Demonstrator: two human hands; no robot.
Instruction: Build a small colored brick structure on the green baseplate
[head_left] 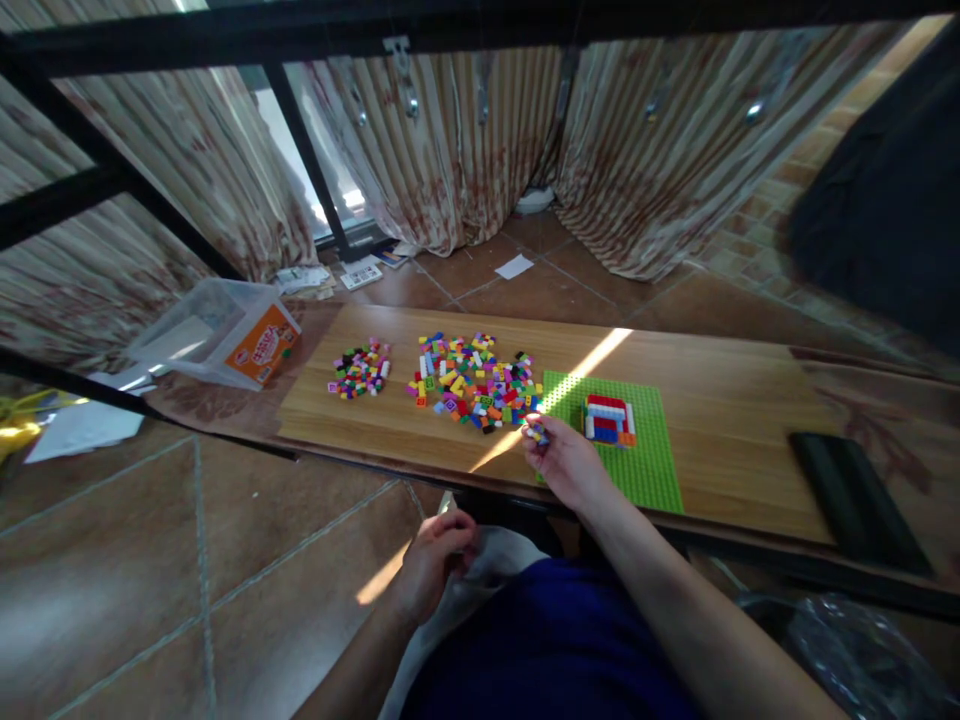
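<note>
My right hand (pixel 562 458) is over the left edge of a green baseplate (pixel 651 475), its fingers closed on small toy bricks (pixel 537 432) whose exact number I cannot make out. On the baseplate, just beyond that hand, stands a low brick structure (pixel 609 420) in red, white, blue and orange. A wide heap of mixed loose bricks (pixel 480 380) lies to the left of the baseplate, with a smaller pile (pixel 361 370) farther left. Down by my lap, below the table edge, my left hand (pixel 435 560) has its fingers curled; whether they hold anything is hidden.
The wooden board (pixel 720 400) lies along a narrow table. A clear plastic tub (pixel 217 330) with an orange label stands at the left end. At the right end is a dark flat object (pixel 859 500). Curtains (pixel 465 150) hang behind black metal bars.
</note>
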